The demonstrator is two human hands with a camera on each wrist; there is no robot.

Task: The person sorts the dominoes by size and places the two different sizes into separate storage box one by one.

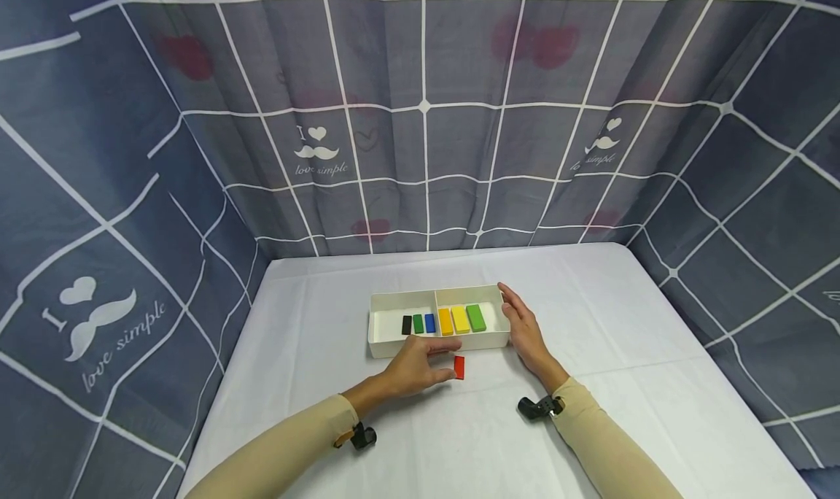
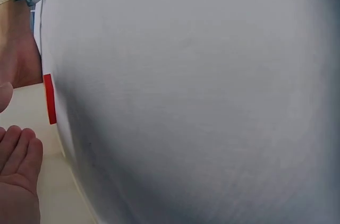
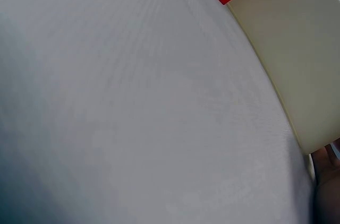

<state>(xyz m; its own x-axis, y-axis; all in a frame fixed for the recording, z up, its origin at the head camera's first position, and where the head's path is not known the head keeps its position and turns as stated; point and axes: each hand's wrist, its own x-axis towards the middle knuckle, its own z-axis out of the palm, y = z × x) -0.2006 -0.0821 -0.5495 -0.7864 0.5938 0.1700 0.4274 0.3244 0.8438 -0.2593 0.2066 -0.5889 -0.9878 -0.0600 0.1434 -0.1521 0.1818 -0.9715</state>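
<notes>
A red block (image 1: 459, 368) lies on the white cloth just in front of a white two-compartment box (image 1: 387, 349). My left hand (image 1: 412, 368) hovers by the box's front wall, fingers extended and thumb apart. In the head view its thumb tip appears beside the red block; the left wrist view has a gap between thumb and block. My right hand (image 1: 527, 338) rests along the box's right end with its fingers fairly straight. In the left compartment are a black block (image 1: 407, 325), a dark green block (image 1: 418, 324) and a blue block (image 1: 429, 323).
Two yellow blocks, one deeper in shade (image 1: 445, 322) and one lighter (image 1: 460, 319), sit in the right compartment with a light green block (image 1: 475, 318). White cloth (image 1: 315, 324) covers the table. Dark checked curtains (image 1: 394, 149) surround it at the back and sides.
</notes>
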